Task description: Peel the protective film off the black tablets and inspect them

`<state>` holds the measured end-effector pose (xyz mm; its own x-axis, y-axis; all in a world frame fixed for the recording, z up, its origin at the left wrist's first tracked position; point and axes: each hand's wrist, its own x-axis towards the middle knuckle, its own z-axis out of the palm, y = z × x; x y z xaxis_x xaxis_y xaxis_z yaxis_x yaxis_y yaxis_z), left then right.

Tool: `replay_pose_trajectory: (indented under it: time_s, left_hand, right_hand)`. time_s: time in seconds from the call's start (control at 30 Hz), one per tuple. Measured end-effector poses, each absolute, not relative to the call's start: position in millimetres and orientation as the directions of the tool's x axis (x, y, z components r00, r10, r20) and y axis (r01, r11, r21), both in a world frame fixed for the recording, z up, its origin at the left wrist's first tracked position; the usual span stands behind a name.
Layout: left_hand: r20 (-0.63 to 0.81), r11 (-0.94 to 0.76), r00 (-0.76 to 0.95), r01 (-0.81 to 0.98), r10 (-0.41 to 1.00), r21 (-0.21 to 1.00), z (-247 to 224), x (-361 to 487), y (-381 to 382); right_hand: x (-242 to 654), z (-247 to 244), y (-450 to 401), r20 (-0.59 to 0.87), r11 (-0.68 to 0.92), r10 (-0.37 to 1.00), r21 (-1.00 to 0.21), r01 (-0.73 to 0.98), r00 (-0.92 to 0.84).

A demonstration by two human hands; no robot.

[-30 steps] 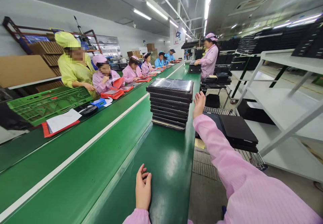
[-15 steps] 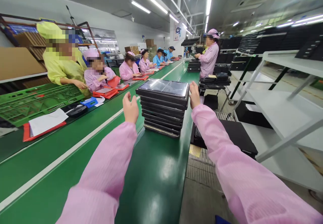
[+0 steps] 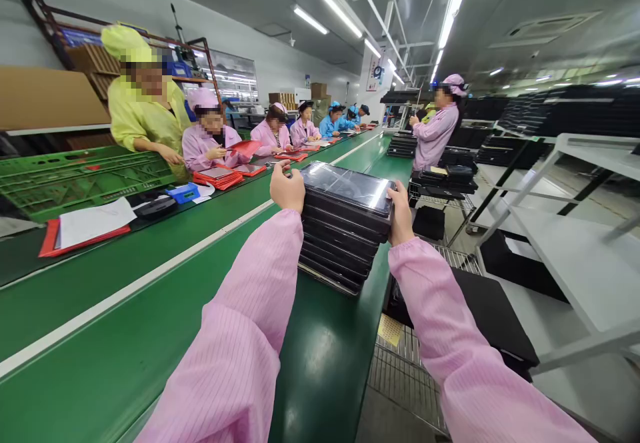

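Observation:
A stack of several black trays [image 3: 340,236] stands on the green belt [image 3: 320,363], with a glossy, film-covered panel [image 3: 347,186] on top. At the stack's upper left edge is my left hand [image 3: 289,186], its fingers curled; whether it grips anything is hard to tell. My right hand [image 3: 401,213] holds the top panel's right corner, thumb over the upper face and fingers at the side. Both forearms are in pink striped sleeves.
Left of the belt are a green crate [image 3: 85,180], red folders with paper [image 3: 95,223] and seated people. A person in pink [image 3: 435,133] stands ahead. Wire racks with black trays [image 3: 490,310] and a white shelf frame [image 3: 565,230] are at the right.
Both hands have come to the stack; the right has closed on the top panel's corner. The stack appears closer and further right, and the view has shifted.

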<state>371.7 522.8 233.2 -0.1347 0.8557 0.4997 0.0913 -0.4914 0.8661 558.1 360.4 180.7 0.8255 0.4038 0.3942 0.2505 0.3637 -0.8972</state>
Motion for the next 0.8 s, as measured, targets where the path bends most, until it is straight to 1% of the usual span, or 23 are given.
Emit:
replay_pose_trajectory:
  time_s: [0.13, 0.27, 0.43, 0.5, 0.57, 0.6, 0.63, 0.73, 0.8]
  left_hand:
    - [0.492, -0.496, -0.193, 0.032, 0.849, 0.868, 231, 372, 521]
    - [0.447, -0.472, -0.22, -0.076, 0.867, 0.878, 219, 372, 527]
    - [0.457, -0.479, -0.168, -0.123, 0.873, 0.869, 216, 375, 538]
    - [0.484, -0.5, -0.135, -0.138, 0.865, 0.855, 216, 373, 538]
    - [0.483, -0.493, -0.101, -0.149, 0.87, 0.857, 204, 366, 530]
    - [0.461, -0.469, -0.088, -0.149, 0.883, 0.871, 191, 359, 522]
    - [0.407, -0.412, -0.065, -0.15, 0.911, 0.899, 174, 351, 509]
    - [0.201, -0.203, -0.03, -0.11, 0.979, 0.973, 99, 324, 455]
    - [0.035, -0.031, 0.044, -0.082, 0.998, 0.996, 48, 313, 415]
  right_hand:
    - [560, 180, 359, 0.402, 0.394, 0.372, -0.885, 0.25, 0.837]
    - [563, 178, 359, 0.416, 0.389, 0.393, -0.883, 0.262, 0.82]
    - [554, 173, 354, 0.463, 0.382, 0.425, -0.871, 0.31, 0.778]
    - [544, 162, 348, 0.476, 0.379, 0.427, -0.866, 0.326, 0.768]
    - [531, 144, 337, 0.475, 0.368, 0.431, -0.869, 0.331, 0.767]
    - [523, 132, 330, 0.467, 0.358, 0.436, -0.874, 0.327, 0.77]
    - [515, 118, 322, 0.453, 0.347, 0.441, -0.882, 0.318, 0.775]
    - [494, 68, 298, 0.376, 0.306, 0.454, -0.917, 0.255, 0.808]
    - [483, 34, 288, 0.303, 0.273, 0.453, -0.943, 0.193, 0.838]
